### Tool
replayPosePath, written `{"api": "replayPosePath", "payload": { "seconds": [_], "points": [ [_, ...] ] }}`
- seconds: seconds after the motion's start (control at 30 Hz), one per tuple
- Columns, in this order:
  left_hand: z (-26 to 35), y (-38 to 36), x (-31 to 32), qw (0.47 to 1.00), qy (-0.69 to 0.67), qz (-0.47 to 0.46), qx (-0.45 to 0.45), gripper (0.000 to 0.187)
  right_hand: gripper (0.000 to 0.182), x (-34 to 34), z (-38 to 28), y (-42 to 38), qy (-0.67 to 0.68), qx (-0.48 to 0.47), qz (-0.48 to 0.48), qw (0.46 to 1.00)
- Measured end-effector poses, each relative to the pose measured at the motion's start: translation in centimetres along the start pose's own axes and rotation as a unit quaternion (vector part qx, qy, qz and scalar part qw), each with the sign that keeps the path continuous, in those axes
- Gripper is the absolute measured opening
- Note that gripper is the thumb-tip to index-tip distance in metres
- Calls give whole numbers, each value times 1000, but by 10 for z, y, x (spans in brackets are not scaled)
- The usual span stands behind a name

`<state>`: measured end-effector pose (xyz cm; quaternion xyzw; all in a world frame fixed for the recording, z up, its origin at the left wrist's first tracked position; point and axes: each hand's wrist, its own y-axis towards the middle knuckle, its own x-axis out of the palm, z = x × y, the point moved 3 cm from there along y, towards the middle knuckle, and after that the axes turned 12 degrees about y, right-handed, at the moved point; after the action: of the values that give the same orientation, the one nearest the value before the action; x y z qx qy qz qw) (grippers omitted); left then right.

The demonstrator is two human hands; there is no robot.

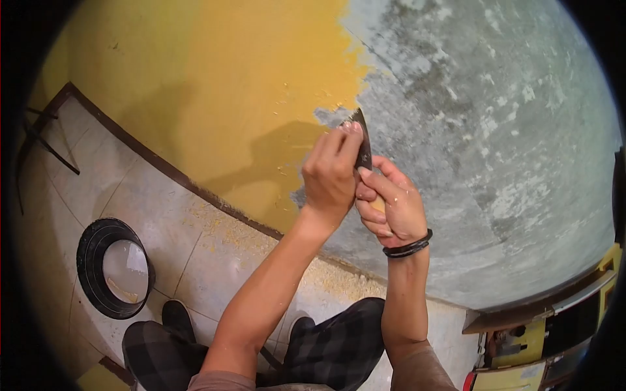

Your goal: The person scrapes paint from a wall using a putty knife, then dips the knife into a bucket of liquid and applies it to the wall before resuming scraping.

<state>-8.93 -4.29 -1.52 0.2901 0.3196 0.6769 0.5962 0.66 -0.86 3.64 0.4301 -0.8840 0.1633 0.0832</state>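
Observation:
A scraper (pixel 364 146) with a dark blade is held against the wall, where the yellow paint (pixel 248 78) meets the bare grey surface (pixel 482 130). My right hand (pixel 401 205) is wrapped around its light-coloured handle, thumb near the base of the blade; a black band circles that wrist. My left hand (pixel 329 166) is closed on the blade from the left, fingertips close to the blade's tip. Small paint flakes cling to my fingers. Ragged paint edges and loose flakes show around the blade.
On the tiled floor at left stands a black bucket (pixel 88 280) with something pale inside. Yellow paint chips (pixel 228 234) lie along the wall's base. A dark metal frame (pixel 55 146) is at far left, and shelving with items (pixel 548 332) at lower right.

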Motion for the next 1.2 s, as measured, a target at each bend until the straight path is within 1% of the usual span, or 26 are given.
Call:
{"api": "replayPosePath", "payload": {
  "seconds": [0.07, 0.1, 0.17, 0.2, 0.23, 0.27, 0.3, 0.37, 0.5, 0.57, 0.6, 0.63, 0.67, 0.7, 0.73, 0.77, 0.83, 0.87, 0.97, 1.0, 1.03, 1.1, 1.13, 1.17, 1.2],
  "points": [
    [-10, 2, 5, 996, 46, 71, 29, 19, 20, 8, 0, 20, 2, 4, -26, 1000],
    [-10, 6, 0, 997, 40, 61, 28, 19, 19, 7, 1, 24, 8, 12, -28, 1000],
    [-12, 18, -9, 999, 32, 37, -19, 14, 19, 16, -2, 20, 13, 9, -30, 999],
    [-13, 17, -11, 999, 30, 17, -28, 14, 20, 17, 0, 19, 10, 8, -36, 999],
    [-10, 12, -14, 999, 31, 16, -28, 14, 21, 18, 2, 16, 7, 9, -40, 999],
    [-7, 9, -12, 1000, 11, -16, -13, 17, 20, 16, 3, 8, 0, -3, -4, 1000],
    [-4, 6, -9, 999, -9, -46, 0, 20, 20, 11, 2, 3, -4, -5, -9, 1000],
    [2, 1, -5, 999, 10, -32, -5, 20, 19, -2, -1, -1, 23, -2, -4, 1000],
    [-3, 5, -4, 999, -10, -37, -7, 21, 20, 5, -4, 3, 22, 13, -18, 1000],
    [3, 5, -3, 1000, 7, -2, 14, 21, 19, -5, -6, 2, 44, 6, 12, 999],
    [7, 2, -2, 999, 15, -27, -12, 22, 19, -8, -8, 3, 44, 18, -9, 999],
    [11, -2, 0, 999, 15, -30, -11, 22, 19, -8, -9, 4, 39, 34, -37, 998],
    [13, -4, 2, 999, 20, -26, 4, 24, 20, -10, -11, -1, 22, 25, -26, 999],
    [13, -4, 3, 999, 27, -17, 19, 25, 20, -11, -11, -3, 21, 27, -35, 999],
    [15, -5, 4, 1000, 17, -16, 13, 28, 20, -14, -12, -3, 14, 25, -27, 999],
    [10, -3, 3, 1000, 21, -12, 13, 28, 20, -16, -12, -2, 10, 22, -15, 1000],
    [5, 9, -2, 998, 60, -6, 27, 25, 21, -2, -14, 10, 16, 23, -26, 999],
    [2, 17, -7, 999, 44, 6, 14, 21, 21, 7, -14, 16, 15, 30, -36, 999],
    [-5, 20, -11, 1000, 25, -16, -2, 18, 22, 18, -7, 11, 7, 24, -49, 999],
    [-1, 20, -15, 999, 16, -50, -4, 18, 21, 14, -6, 5, 4, 14, -27, 1000],
    [3, 18, -12, 999, 15, -43, -4, 18, 20, 12, -8, 2, -3, 0, -10, 1000],
    [9, 8, -5, 1000, -5, -8, 9, 18, 18, 7, -8, -4, -10, -7, -15, 1000],
    [7, 7, -3, 1000, 2, -10, 12, 22, 17, 5, -8, 0, -9, -3, -9, 1000],
    [0, 8, -2, 1000, 5, -5, 10, 22, 17, 5, -8, 4, -5, -2, -2, 1000],
    [0, 12, -6, 1000, 5, -10, 6, 23, 17, 10, -8, 3, -1, 3, -16, 1000]
  ]
}}
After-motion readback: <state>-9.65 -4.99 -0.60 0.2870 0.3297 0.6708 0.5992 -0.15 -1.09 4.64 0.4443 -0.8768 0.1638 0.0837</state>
